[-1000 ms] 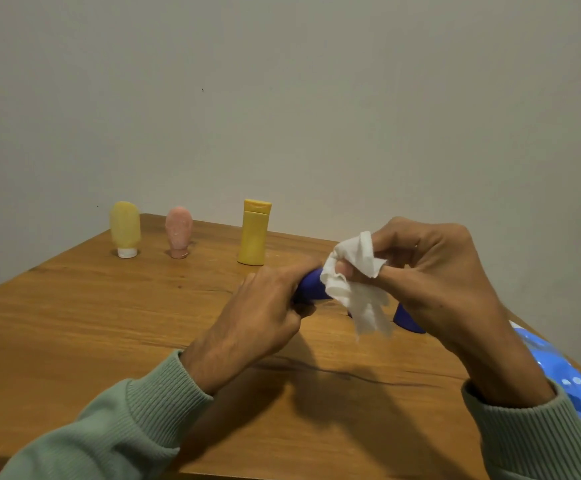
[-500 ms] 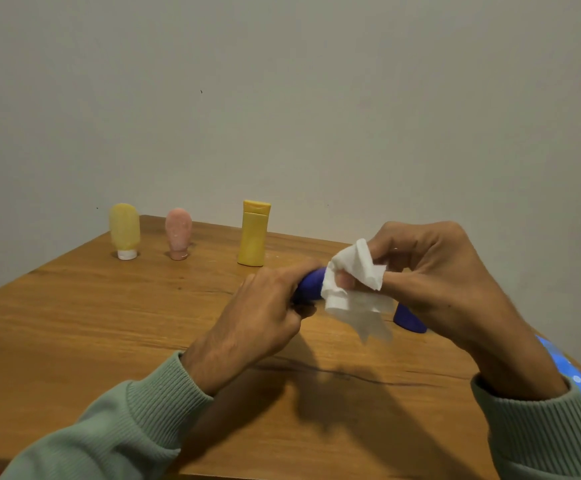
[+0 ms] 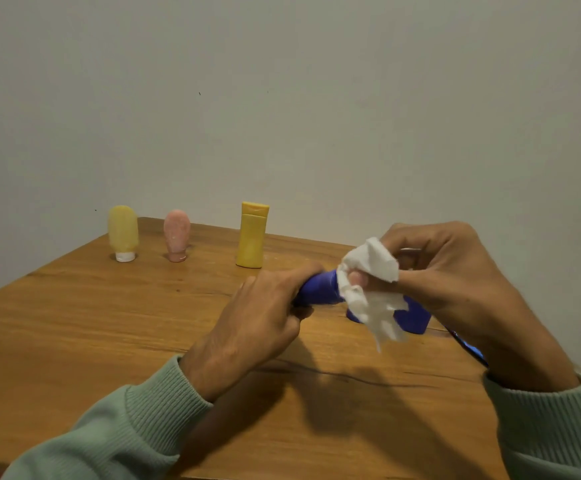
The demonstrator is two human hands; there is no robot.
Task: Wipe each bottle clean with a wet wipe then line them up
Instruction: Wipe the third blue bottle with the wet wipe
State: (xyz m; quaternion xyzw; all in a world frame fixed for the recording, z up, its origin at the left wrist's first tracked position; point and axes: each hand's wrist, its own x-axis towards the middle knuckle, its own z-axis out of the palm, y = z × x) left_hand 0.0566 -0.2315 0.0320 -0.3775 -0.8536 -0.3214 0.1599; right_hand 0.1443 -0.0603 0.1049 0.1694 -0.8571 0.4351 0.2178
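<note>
No text, brand, number or sign can be read here. The pale yellow tube (image 3: 123, 228), pink tube (image 3: 177, 232) and yellow bottle (image 3: 251, 237) at the far side of the counter (image 3: 74, 323), the blue bottle (image 3: 316, 289) and the wet wipe (image 3: 368, 265) show plain surfaces. The blue packet (image 3: 474, 351), far right, may carry print, but it is mostly hidden.

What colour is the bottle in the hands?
The bottle is dark blue; head view.

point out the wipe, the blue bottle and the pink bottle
wipe (image 3: 368, 265), head view, bunched upper part
blue bottle (image 3: 316, 289), head view, bare body left of wipe
pink bottle (image 3: 177, 230), head view, middle of body
</note>
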